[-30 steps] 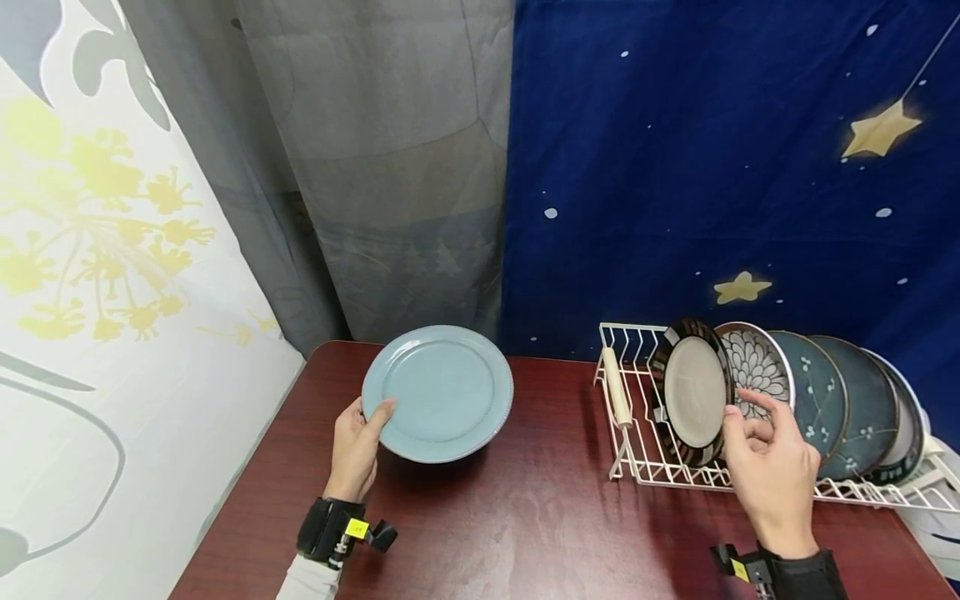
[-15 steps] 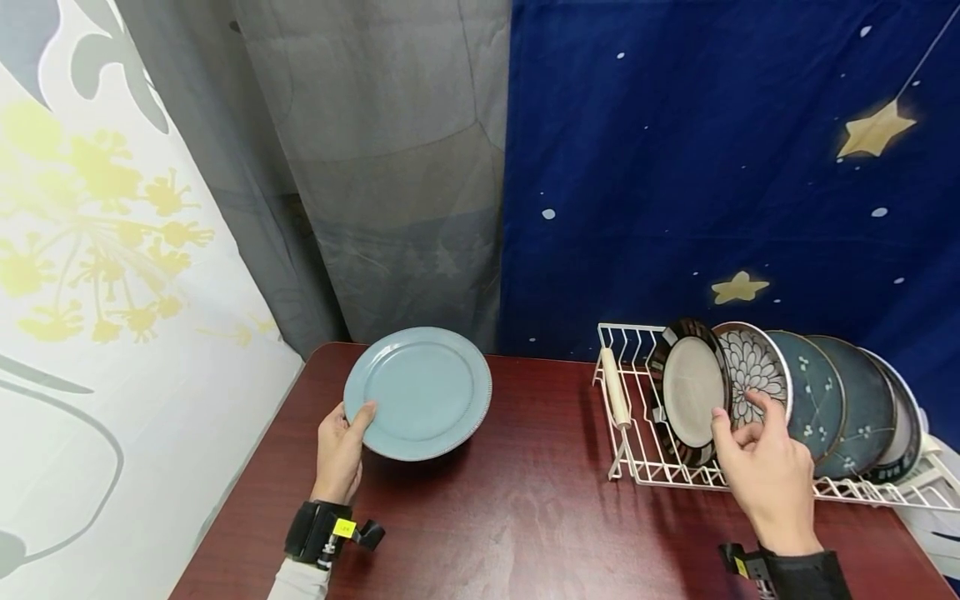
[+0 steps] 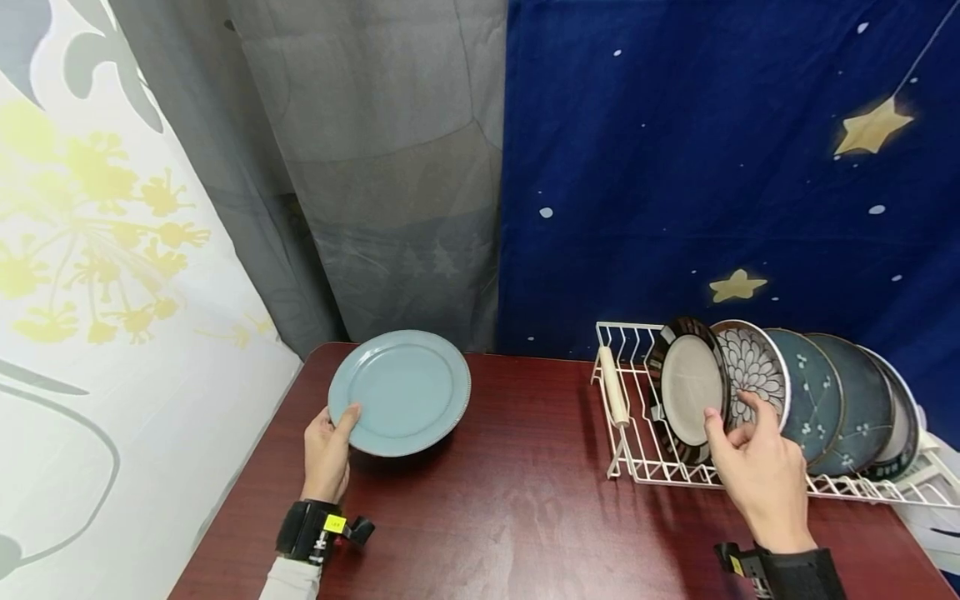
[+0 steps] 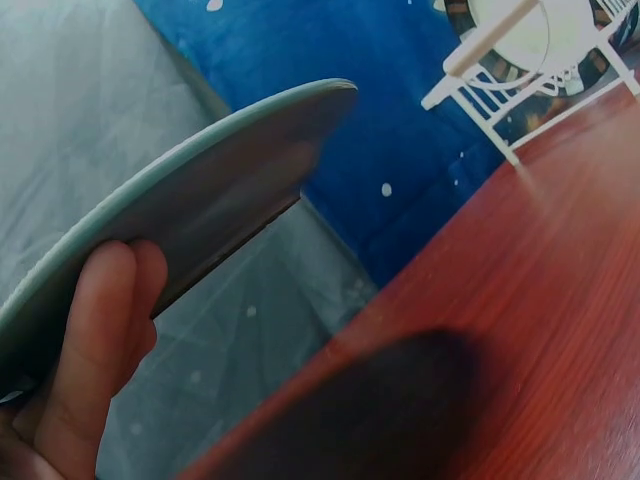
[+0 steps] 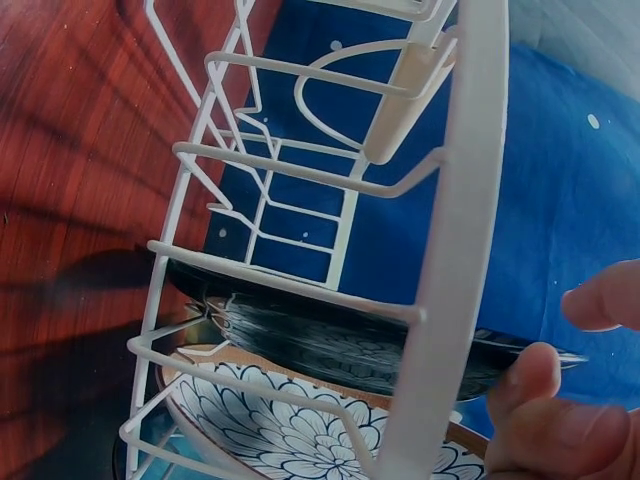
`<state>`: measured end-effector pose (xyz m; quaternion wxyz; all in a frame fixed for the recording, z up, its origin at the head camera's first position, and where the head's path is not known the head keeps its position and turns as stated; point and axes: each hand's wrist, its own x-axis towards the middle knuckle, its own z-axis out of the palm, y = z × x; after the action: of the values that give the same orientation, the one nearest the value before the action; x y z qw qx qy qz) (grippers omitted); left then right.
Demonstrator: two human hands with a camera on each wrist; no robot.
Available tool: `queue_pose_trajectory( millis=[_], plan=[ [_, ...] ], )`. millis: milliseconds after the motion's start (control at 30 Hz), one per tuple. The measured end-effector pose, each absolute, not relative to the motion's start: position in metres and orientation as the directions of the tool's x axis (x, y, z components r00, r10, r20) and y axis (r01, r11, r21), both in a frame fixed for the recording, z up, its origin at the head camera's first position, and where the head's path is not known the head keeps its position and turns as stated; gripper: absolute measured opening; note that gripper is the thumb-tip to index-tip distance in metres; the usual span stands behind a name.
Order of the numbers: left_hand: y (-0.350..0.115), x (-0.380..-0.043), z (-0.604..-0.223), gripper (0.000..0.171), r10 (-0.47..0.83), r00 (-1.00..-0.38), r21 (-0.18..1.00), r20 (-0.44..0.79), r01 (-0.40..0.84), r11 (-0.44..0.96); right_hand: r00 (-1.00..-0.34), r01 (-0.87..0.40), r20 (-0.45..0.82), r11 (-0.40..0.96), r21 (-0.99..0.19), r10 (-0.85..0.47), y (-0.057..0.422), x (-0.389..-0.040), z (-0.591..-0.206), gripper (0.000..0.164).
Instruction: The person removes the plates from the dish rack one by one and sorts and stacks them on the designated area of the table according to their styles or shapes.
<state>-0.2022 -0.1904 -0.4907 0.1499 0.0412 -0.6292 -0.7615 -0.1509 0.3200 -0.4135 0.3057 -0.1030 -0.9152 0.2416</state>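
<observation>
A light blue plate [image 3: 401, 392] with a beaded rim is raised over the left of the table, in the grip of my left hand [image 3: 326, 454]. The thumb lies on top of its rim; in the left wrist view the fingers [image 4: 105, 320] support its underside. My right hand [image 3: 761, 475] is at the front of the white wire dish rack [image 3: 675, 477], beside a dark-rimmed plate [image 3: 693, 392]. Its thumb and fingers [image 5: 535, 375] stand apart on either side of that plate's rim. Just behind the fingers is a flower-patterned dish [image 3: 753, 358].
Farther right, the rack holds blue-green plates [image 3: 806, 383] with white sprigs and another dark-edged dish [image 3: 903, 417]. A pale handle [image 3: 613, 385] forms the rack's left end. Curtains hang behind the red-brown table [image 3: 517, 500]; white patterned fabric [image 3: 150, 433] borders its left side.
My left hand has carried the light blue plate leftward. The right hand has shifted slightly left at the rack, its thumb moving over the dark-rimmed plate's edge; the racked dishes stay in place.
</observation>
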Motion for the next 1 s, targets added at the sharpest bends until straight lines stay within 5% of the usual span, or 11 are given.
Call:
queue_pose_trajectory(
  millis=[1000],
  plan=[
    [-0.221,-0.219,-0.523,0.038,-0.449,-0.891,0.989,0.067,0.119,-0.089,-0.771,0.030,0.567,0.905,-0.424,0.290,0.320,-0.153,-0.431,0.050]
  ],
)
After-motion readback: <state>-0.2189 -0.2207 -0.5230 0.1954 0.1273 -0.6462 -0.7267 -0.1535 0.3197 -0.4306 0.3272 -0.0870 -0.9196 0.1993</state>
